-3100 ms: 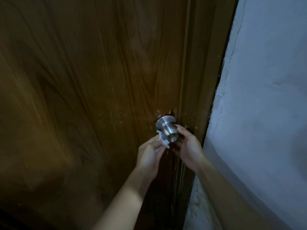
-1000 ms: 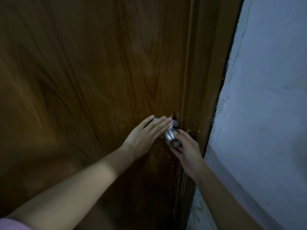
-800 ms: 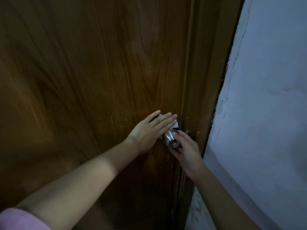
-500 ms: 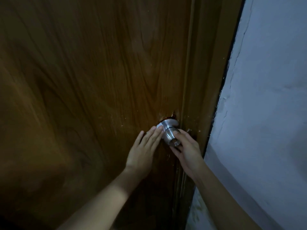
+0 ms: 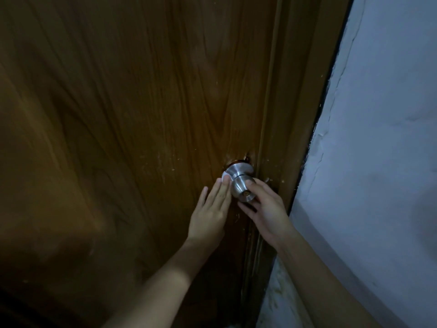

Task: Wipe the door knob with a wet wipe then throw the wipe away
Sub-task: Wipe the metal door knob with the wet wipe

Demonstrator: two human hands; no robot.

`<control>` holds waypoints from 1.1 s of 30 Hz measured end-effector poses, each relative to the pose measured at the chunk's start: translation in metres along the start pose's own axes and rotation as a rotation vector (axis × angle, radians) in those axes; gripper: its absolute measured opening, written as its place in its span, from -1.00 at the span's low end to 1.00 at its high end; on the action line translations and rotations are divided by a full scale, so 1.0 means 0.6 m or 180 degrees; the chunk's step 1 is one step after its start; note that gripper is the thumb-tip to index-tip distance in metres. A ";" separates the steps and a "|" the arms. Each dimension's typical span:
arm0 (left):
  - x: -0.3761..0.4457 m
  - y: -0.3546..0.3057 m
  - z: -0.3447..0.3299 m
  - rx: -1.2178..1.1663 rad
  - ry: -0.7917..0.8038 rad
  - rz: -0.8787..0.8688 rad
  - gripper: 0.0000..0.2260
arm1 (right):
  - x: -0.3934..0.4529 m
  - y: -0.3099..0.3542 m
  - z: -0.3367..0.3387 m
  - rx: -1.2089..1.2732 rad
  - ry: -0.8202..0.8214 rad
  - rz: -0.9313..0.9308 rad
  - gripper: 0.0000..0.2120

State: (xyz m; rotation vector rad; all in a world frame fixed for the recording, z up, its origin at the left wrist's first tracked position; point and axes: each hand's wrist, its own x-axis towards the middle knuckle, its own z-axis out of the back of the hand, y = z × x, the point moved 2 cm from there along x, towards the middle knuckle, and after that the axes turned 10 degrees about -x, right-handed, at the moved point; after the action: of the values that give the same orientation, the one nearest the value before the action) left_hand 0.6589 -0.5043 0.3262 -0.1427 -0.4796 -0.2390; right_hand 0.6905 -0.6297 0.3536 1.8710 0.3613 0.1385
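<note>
Fingers: my left hand [image 5: 209, 215] presses wet wipe [image 5: 224, 175] flat beside door knob [image 5: 241, 185]; right hand [image 5: 264, 209] grips knob.
Progress: wiping underway, I judge; disposal remains.

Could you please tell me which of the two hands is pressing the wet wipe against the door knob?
The left hand: its flat fingertips pin the wet wipe beside the door knob; the right hand shows no wipe.

Single head cam, looks fwd and down at door [image 5: 132, 114], close up, knob [image 5: 241, 185] center-right, wall [image 5: 378, 138] at right
</note>
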 end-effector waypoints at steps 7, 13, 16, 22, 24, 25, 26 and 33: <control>0.043 0.043 0.070 0.1117 -0.0229 -0.1150 -0.36 | -0.002 0.001 -0.001 0.0013 0.0055 0.0018 -0.63; 0.041 0.042 0.066 0.0153 -0.0405 -0.1400 -0.54 | -0.004 -0.001 -0.004 0.0021 -0.0064 -0.0027 -0.66; 0.022 0.048 0.064 -0.0503 -0.0608 -0.1056 -0.62 | -0.008 -0.001 -0.004 0.0038 -0.0085 -0.0044 -0.65; 0.028 0.040 0.116 -0.2550 -0.2047 0.0468 -0.73 | -0.038 -0.012 0.001 -0.0080 -0.0472 -0.0070 -0.74; 0.030 0.021 0.124 -0.2823 -0.1954 0.0424 -0.73 | -0.053 -0.013 -0.002 -0.0336 -0.0949 0.0200 -0.86; 0.029 0.009 0.125 -0.2896 -0.1864 0.0355 -0.72 | -0.061 -0.010 -0.005 -0.0440 -0.1102 0.0380 -0.91; 0.027 -0.005 0.125 -0.2972 -0.1754 0.0306 -0.70 | -0.065 -0.006 -0.009 -0.0484 -0.1121 0.0544 -0.91; 0.037 -0.052 0.111 -0.3528 -0.0893 0.0096 -0.72 | -0.060 0.029 -0.018 -0.0181 -0.0798 0.1040 -0.77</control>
State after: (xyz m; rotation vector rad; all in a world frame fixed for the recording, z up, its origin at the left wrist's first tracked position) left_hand 0.6407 -0.5259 0.3979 -1.2772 -0.5784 -0.4390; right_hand 0.6567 -0.6361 0.3768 1.8531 -0.1211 0.1310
